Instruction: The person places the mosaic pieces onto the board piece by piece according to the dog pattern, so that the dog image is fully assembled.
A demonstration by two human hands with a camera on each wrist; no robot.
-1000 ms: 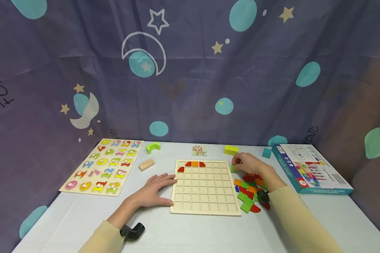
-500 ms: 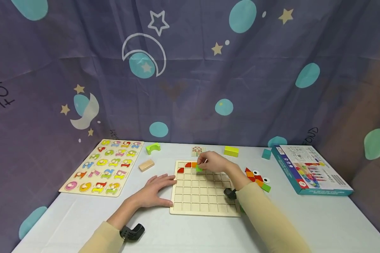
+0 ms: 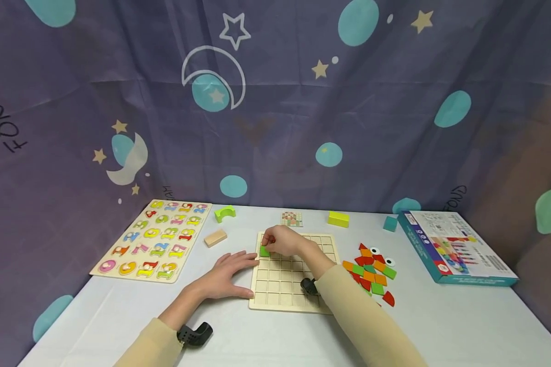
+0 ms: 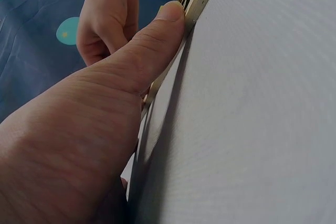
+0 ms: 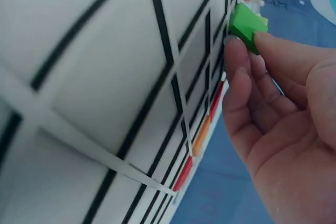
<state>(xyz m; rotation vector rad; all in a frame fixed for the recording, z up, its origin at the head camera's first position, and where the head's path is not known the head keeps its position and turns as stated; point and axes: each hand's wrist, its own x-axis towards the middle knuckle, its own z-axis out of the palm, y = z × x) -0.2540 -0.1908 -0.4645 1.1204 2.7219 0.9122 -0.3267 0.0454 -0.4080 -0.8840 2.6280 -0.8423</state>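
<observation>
My right hand (image 3: 284, 240) pinches a green square tile (image 3: 264, 252) between thumb and fingers, at the left end of the wooden grid board (image 3: 280, 288), near its far edge. In the right wrist view the green tile (image 5: 245, 24) is tilted, close over the grid. Red and orange tiles (image 5: 201, 139) sit in cells along the board's far row; my right hand hides them in the head view. My left hand (image 3: 229, 275) rests spread at the board's left side. Its thumb (image 4: 157, 32) touches the board's edge in the left wrist view.
Loose red, orange and green tiles (image 3: 369, 272) lie right of the board. Behind it stand a small pattern card (image 3: 292, 219) and a yellow block (image 3: 338, 219). A number puzzle (image 3: 151, 239) lies left, near a plain wooden block (image 3: 216, 238); a flat box (image 3: 459, 247) lies right.
My right hand has picked the green tile from the right of the board and carried it left across to the board's upper left. The left hand stays at the left edge.
</observation>
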